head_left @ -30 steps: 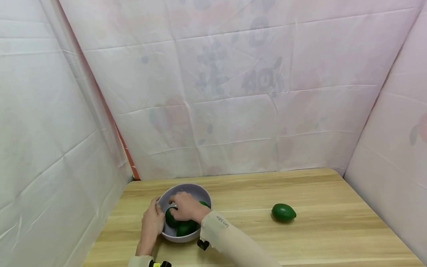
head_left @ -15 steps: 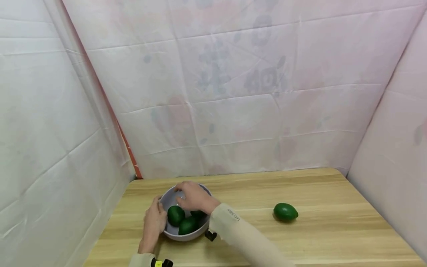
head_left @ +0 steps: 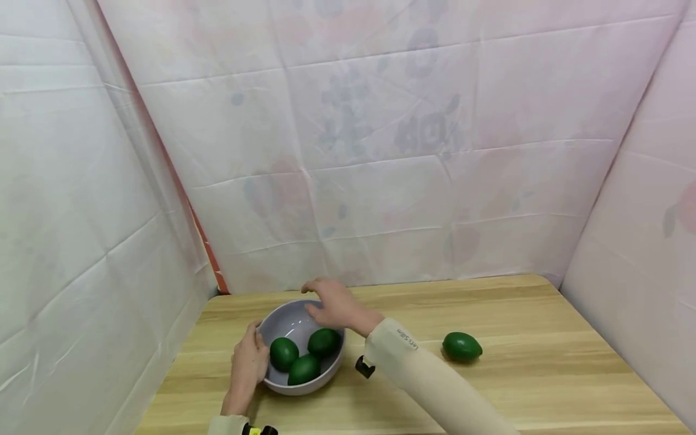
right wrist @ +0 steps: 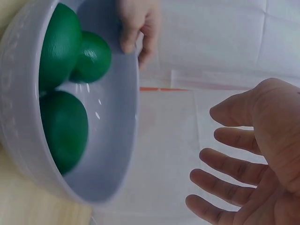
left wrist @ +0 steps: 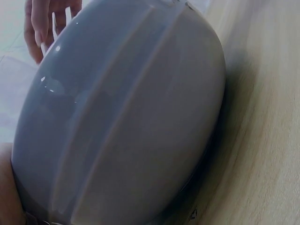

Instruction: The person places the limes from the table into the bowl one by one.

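A grey-lavender bowl [head_left: 283,314] stands at the left of the table, with three green limes in it: one lime [head_left: 284,354] at the left, another lime [head_left: 304,369] at the front and a third lime [head_left: 324,342] at the right. My left hand [head_left: 250,362] grips the bowl's left rim, its digits lapping over the edge in the right wrist view. Above the bowl's back right rim hangs my right hand [head_left: 339,307], holding nothing; its fingers [right wrist: 234,166] are spread and loosely bent. Farther right on the table lies a single lime [head_left: 462,347].
The wooden table [head_left: 522,393] reaches back to a white printed curtain [head_left: 380,211]. More white sheeting [head_left: 81,241] hangs on the left, and another sheet [head_left: 647,254] on the right. A black wrist camera [head_left: 365,366] hangs under the right sleeve.
My right hand has lifted out of the bowl and moved up and right, past the back rim, uncovering the limes. The left hand has stayed on the bowl.
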